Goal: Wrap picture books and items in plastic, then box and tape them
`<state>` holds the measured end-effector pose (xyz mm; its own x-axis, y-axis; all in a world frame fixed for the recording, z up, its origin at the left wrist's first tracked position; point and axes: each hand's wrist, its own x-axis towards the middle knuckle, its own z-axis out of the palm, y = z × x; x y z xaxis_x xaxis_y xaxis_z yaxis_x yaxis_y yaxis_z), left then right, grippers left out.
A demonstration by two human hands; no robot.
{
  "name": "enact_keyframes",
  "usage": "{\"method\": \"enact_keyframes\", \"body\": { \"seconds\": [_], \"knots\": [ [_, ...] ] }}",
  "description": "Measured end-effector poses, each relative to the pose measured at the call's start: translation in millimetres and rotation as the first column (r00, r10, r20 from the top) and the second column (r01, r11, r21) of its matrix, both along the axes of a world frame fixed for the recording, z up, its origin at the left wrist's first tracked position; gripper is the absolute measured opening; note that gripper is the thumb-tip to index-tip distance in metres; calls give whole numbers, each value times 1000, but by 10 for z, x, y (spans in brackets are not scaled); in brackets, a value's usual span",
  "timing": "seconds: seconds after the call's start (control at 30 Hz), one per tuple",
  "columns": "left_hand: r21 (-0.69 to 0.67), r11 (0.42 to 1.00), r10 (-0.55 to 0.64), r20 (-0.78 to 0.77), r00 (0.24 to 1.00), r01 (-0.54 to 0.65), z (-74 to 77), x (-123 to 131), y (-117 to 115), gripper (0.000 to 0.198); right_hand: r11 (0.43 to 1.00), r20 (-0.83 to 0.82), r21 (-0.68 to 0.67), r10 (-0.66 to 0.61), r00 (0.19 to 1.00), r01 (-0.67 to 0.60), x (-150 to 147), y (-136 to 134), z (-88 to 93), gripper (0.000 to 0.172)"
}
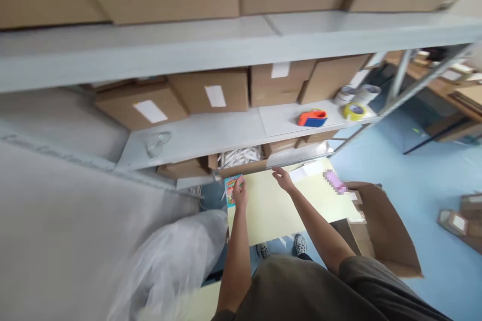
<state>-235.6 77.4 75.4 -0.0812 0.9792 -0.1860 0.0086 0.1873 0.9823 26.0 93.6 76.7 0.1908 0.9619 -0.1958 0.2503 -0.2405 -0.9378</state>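
At the left end of the pale yellow tabletop (263,210), my left hand (240,193) grips a thin, brightly coloured booklet (230,194) with a blue border. Its fingers cover the booklet's right side, and the thumb is hard to make out. My right hand (283,179) is over the far part of the tabletop, apart from the booklet. Its fingers reach leftward, slightly bent and apart, with nothing visible in them. White paper (307,170) lies to the right of this hand, and a blurred pink-purple item (334,181) is farther right.
Grey shelving (211,135) with cardboard boxes stands beyond the table. It holds an orange-and-blue tape dispenser (312,119), a yellow tape roll (354,111) and safety glasses (157,143). An open carton (391,230) is at right; clear plastic wrap (181,256) bulges at left.
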Motion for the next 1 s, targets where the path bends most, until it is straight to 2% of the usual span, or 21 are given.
{"method": "enact_keyframes", "body": {
  "seconds": [0.1, 0.17, 0.23, 0.33, 0.43, 0.57, 0.67, 0.77, 0.83, 0.9, 1.0],
  "knots": [
    [84, 996, -21, -53, 998, 25, 289, 511, 188, 56, 991, 28, 93, -103, 994, 100, 589, -115, 400, 36],
    [137, 987, -82, -54, 995, 88, 464, 900, 293, 56, 976, 27, 152, -161, 987, 155, 979, -248, 591, 37],
    [185, 973, -130, -50, 990, 138, 621, 1305, 375, 57, 960, 16, 202, -202, 979, 195, 1354, -388, 719, 37],
    [228, 955, -181, -71, 981, 192, 825, 1902, 453, 59, 941, -1, 242, -244, 970, 237, 1873, -498, 817, 38],
    [250, 934, -227, -137, 964, 255, 990, 2427, 478, 59, 935, 0, 260, -250, 968, 241, 2317, -372, 879, 43],
    [226, 904, -310, -239, 920, 363, 1129, 2919, 472, 62, 945, 53, 300, -153, 987, 131, 2739, 164, 1087, 50],
    [218, 904, -312, -257, 915, 369, 1190, 3097, 468, 65, 928, 179, 372, -56, 982, -15, 2905, 720, 1381, 52],
    [260, 918, -239, -239, 941, 299, 1251, 3131, 439, 52, 884, 282, 451, -9, 959, -124, 2949, 1271, 1681, 58],
    [284, 926, -182, -243, 953, 249, 1298, 3096, 387, 43, 877, 385, 430, 36, 922, -214, 2926, 1574, 1814, 55],
    [300, 931, -128, -262, 957, 206, 1342, 3028, 310, 41, 903, 556, 297, 101, 825, -311, 2870, 1795, 1866, 49],
    [316, 935, -63, -295, 953, 160, 1378, 2868, 180, 42, 925, 779, 28, 217, 589, -378, 2746, 1969, 1822, 42]
  ]
}}
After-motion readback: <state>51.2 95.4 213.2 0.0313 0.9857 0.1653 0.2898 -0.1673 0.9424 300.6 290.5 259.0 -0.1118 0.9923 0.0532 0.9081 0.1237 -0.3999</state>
